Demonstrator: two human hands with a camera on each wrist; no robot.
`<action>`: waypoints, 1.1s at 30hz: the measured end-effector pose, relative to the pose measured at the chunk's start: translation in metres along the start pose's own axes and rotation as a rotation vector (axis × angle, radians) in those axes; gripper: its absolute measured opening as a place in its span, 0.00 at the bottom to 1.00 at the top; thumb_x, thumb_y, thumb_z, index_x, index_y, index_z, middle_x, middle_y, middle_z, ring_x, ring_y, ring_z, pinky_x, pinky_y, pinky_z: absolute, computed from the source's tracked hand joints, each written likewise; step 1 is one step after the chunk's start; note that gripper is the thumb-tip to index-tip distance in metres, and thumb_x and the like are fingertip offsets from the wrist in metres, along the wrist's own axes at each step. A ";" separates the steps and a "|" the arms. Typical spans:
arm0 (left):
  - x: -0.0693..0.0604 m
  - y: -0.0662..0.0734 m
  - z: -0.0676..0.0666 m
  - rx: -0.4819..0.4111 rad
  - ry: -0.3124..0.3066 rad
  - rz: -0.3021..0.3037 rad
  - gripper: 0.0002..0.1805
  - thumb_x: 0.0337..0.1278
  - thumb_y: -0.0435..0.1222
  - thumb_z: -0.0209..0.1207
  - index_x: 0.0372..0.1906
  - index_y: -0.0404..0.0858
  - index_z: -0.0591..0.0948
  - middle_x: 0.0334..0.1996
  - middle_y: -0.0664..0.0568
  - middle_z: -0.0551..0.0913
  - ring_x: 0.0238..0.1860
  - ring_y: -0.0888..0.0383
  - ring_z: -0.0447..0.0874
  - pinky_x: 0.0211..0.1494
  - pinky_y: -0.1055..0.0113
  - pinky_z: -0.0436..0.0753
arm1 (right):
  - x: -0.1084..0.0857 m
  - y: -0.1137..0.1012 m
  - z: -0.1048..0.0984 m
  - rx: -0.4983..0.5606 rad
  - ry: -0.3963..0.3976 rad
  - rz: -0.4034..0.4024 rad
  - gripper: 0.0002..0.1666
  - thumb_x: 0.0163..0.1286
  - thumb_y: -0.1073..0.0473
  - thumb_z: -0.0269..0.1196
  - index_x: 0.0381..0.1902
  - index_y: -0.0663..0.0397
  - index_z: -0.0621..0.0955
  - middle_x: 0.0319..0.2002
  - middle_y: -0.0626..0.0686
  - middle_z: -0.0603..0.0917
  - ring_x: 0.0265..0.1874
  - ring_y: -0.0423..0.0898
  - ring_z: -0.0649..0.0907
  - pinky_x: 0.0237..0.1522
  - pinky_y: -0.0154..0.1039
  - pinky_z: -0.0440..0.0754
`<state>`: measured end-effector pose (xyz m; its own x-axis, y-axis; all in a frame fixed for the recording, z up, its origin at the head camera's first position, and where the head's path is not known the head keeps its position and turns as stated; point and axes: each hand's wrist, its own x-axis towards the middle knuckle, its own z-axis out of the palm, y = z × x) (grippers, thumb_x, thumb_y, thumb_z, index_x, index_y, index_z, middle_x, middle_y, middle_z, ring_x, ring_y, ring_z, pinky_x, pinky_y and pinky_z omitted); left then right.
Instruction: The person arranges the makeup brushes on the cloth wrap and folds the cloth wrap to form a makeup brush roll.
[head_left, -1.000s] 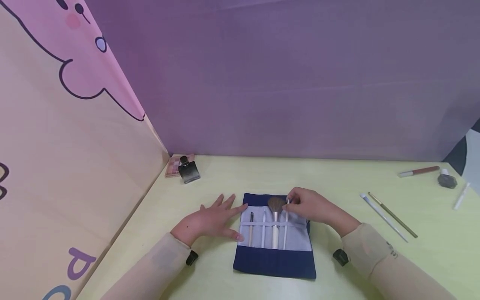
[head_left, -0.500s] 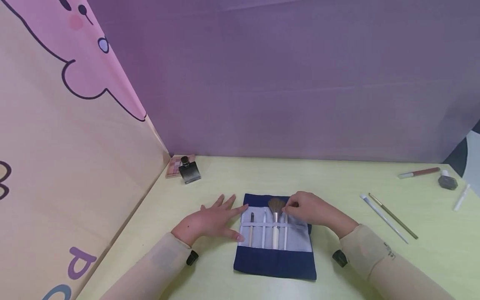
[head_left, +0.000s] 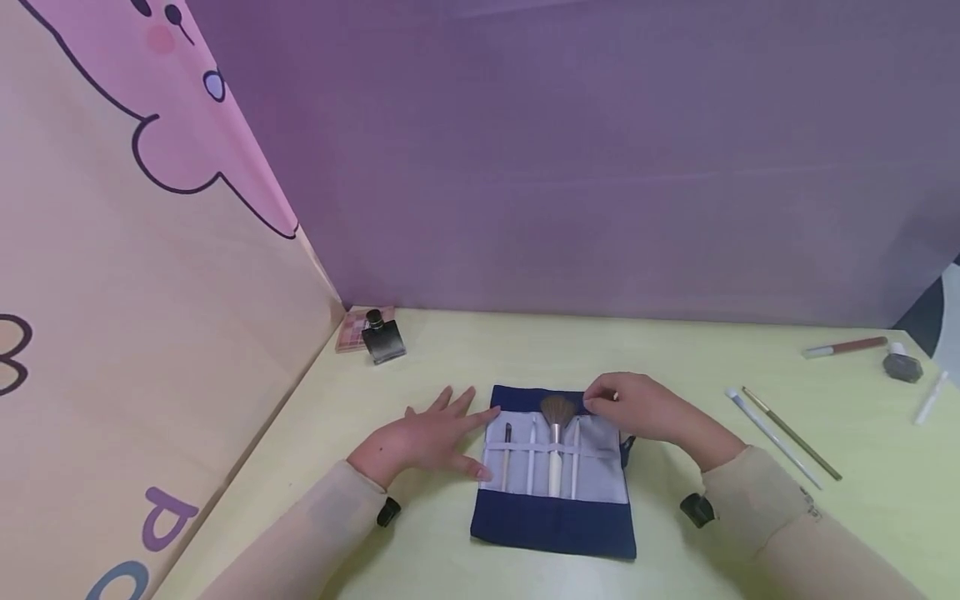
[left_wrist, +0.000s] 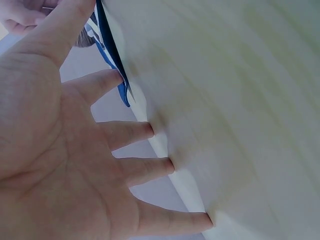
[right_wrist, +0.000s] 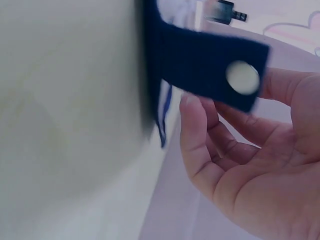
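A navy brush roll (head_left: 553, 525) with a pale lining lies unfolded in the head view. Several makeup brushes sit under its elastic band, including a large fluffy powder brush (head_left: 556, 442) and a slim white brush (head_left: 576, 458) at the right. My left hand (head_left: 431, 446) rests with spread fingers at the roll's left edge; in the left wrist view its fingertips touch the table. My right hand (head_left: 637, 406) hovers by the roll's upper right, fingers loosely bent, apart from the slim brush's tip. A snap strap (right_wrist: 205, 65) partly hides its fingertips in the right wrist view.
Two loose brushes, one white (head_left: 772, 437) and one with a gold-brown handle (head_left: 795, 435), lie right of the roll. Farther right are a lip gloss tube (head_left: 847, 347), a small dark bottle (head_left: 902, 365) and a white stick (head_left: 931, 398). A perfume bottle (head_left: 384, 340) and pink palette (head_left: 352, 330) stand back left.
My right hand pinched the slim white brush's top and lowered it farther into the roll. It has now let go and drawn slightly up and right. My left hand stays put.
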<state>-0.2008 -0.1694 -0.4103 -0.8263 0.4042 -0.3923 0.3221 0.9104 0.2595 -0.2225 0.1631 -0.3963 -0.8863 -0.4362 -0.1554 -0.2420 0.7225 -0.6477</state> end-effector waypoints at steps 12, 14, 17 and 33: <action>0.002 0.002 -0.001 0.004 0.005 -0.004 0.54 0.57 0.68 0.69 0.85 0.67 0.57 0.90 0.46 0.42 0.89 0.32 0.36 0.73 0.11 0.50 | -0.031 0.015 -0.057 0.161 0.105 0.026 0.25 0.85 0.49 0.56 0.68 0.58 0.79 0.61 0.64 0.85 0.49 0.51 0.89 0.51 0.45 0.91; 0.003 0.001 0.000 0.003 0.007 -0.007 0.54 0.56 0.68 0.69 0.85 0.68 0.57 0.90 0.47 0.42 0.89 0.33 0.36 0.73 0.11 0.50 | -0.036 0.019 -0.063 0.164 0.129 0.022 0.25 0.85 0.50 0.55 0.69 0.59 0.78 0.62 0.65 0.85 0.48 0.50 0.89 0.50 0.43 0.91; 0.004 -0.001 0.002 0.003 0.008 -0.011 0.54 0.55 0.69 0.69 0.85 0.68 0.57 0.90 0.47 0.43 0.89 0.33 0.36 0.73 0.11 0.50 | -0.044 0.025 -0.071 0.171 0.153 0.034 0.26 0.85 0.50 0.55 0.70 0.59 0.77 0.63 0.64 0.84 0.48 0.48 0.90 0.50 0.40 0.91; 0.004 0.000 0.002 -0.014 0.000 -0.012 0.54 0.56 0.68 0.69 0.85 0.67 0.57 0.90 0.46 0.42 0.89 0.33 0.35 0.74 0.11 0.48 | -0.075 0.092 -0.089 0.071 0.199 0.063 0.30 0.85 0.56 0.58 0.75 0.68 0.69 0.62 0.68 0.82 0.48 0.42 0.88 0.47 0.37 0.88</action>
<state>-0.2034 -0.1677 -0.4137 -0.8299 0.3934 -0.3957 0.3060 0.9139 0.2669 -0.2136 0.3098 -0.3780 -0.9610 -0.2718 -0.0514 -0.1615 0.7019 -0.6937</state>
